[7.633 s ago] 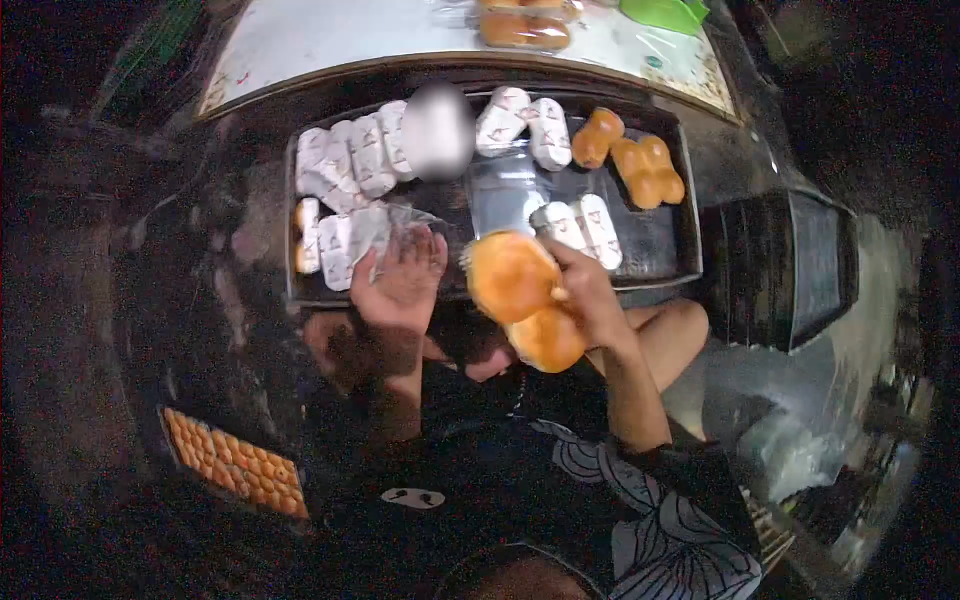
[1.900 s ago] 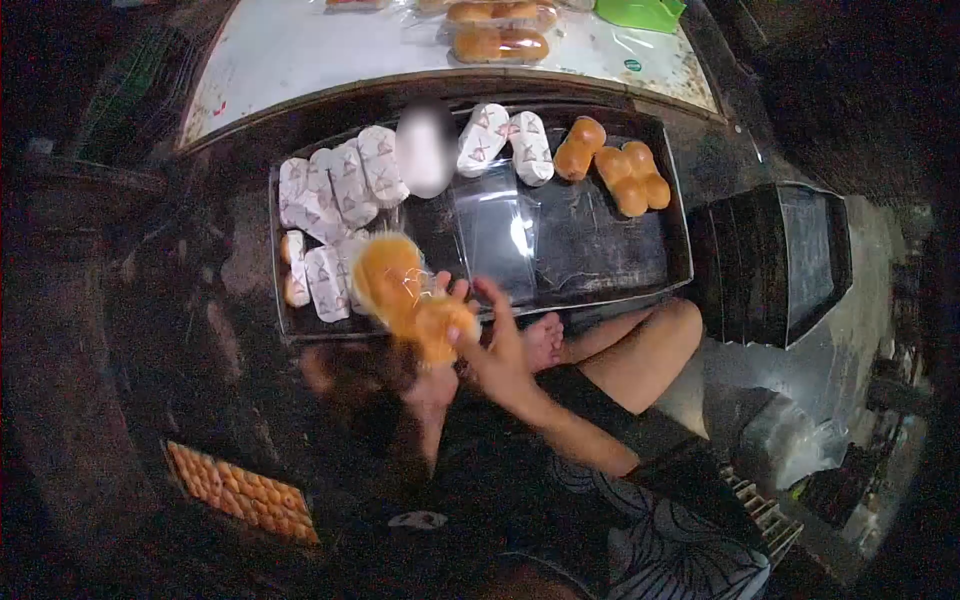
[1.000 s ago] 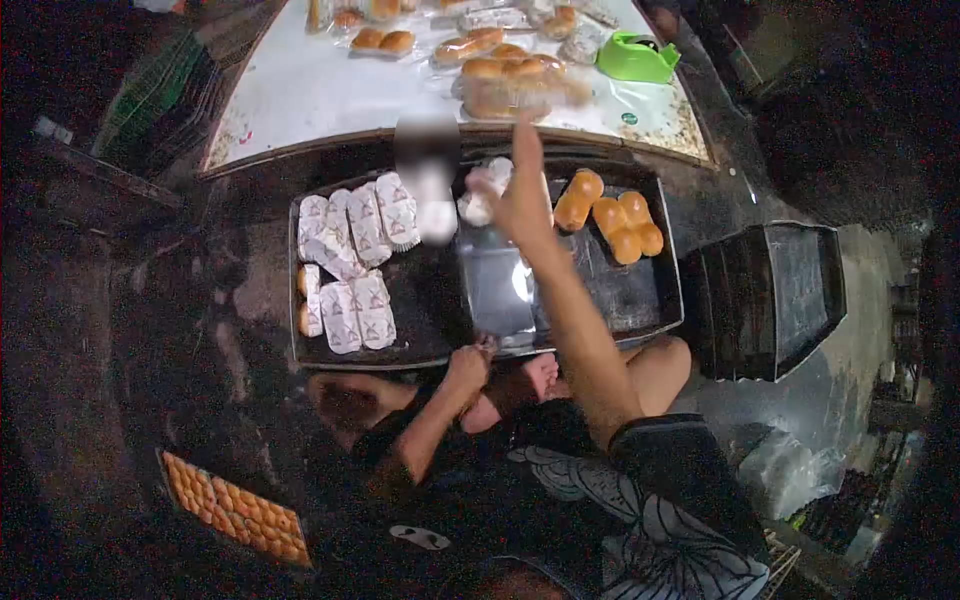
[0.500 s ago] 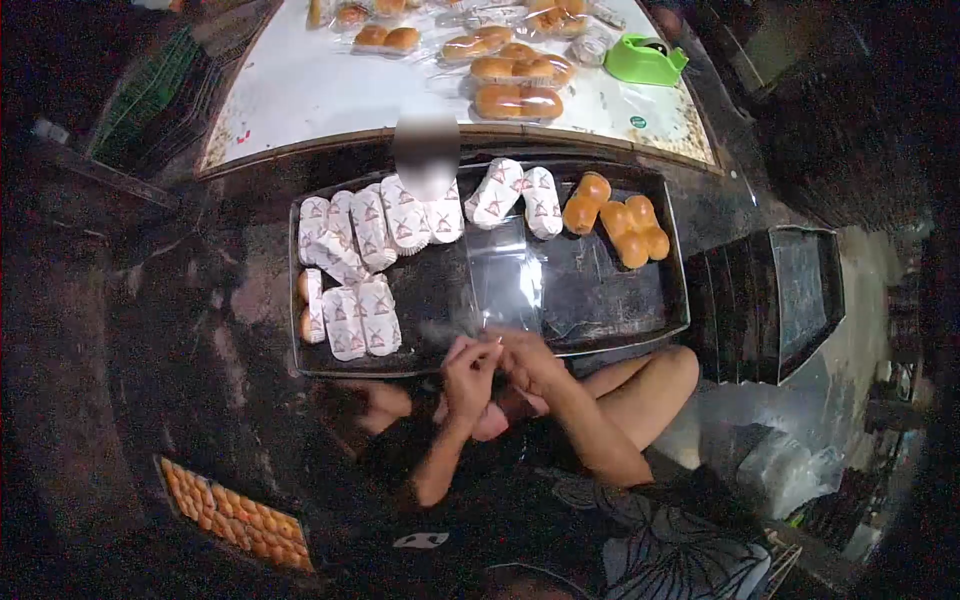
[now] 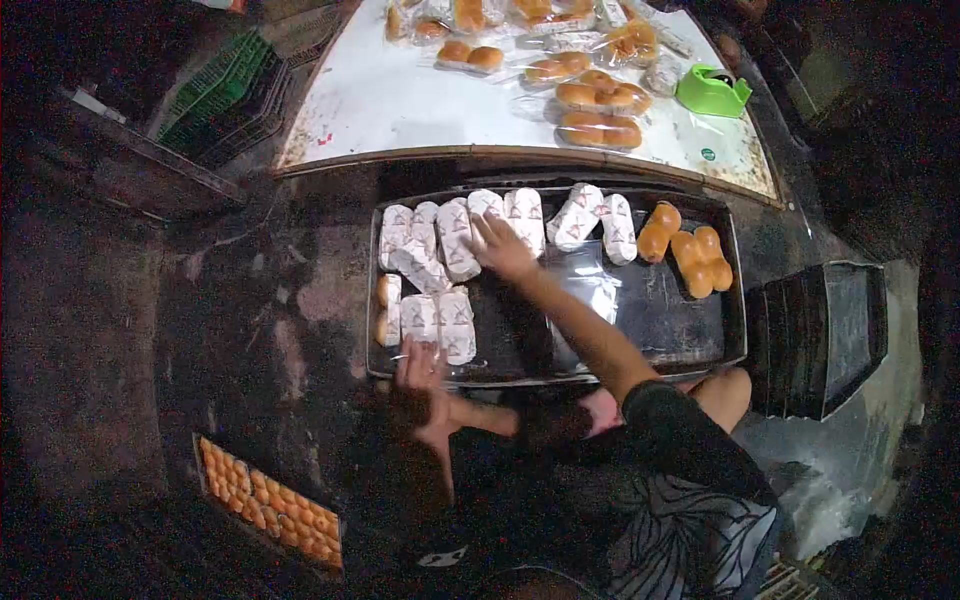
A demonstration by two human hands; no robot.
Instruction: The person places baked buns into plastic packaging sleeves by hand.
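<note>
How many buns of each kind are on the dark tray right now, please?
Buns in white paper: about 11 (they overlap, and the right hand covers part of one)
Bare golden buns: 3
Total on the tray: about 14

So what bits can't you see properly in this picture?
All in the head view:
- Whether the right hand grips a wrapped bun: its own fingers cover the spot.
- What the left hand holds, if anything: blurred and dark.
- The print on the wrappers: too small.
- The farthest bagged buns on the white table: cut off by the top edge.
</note>
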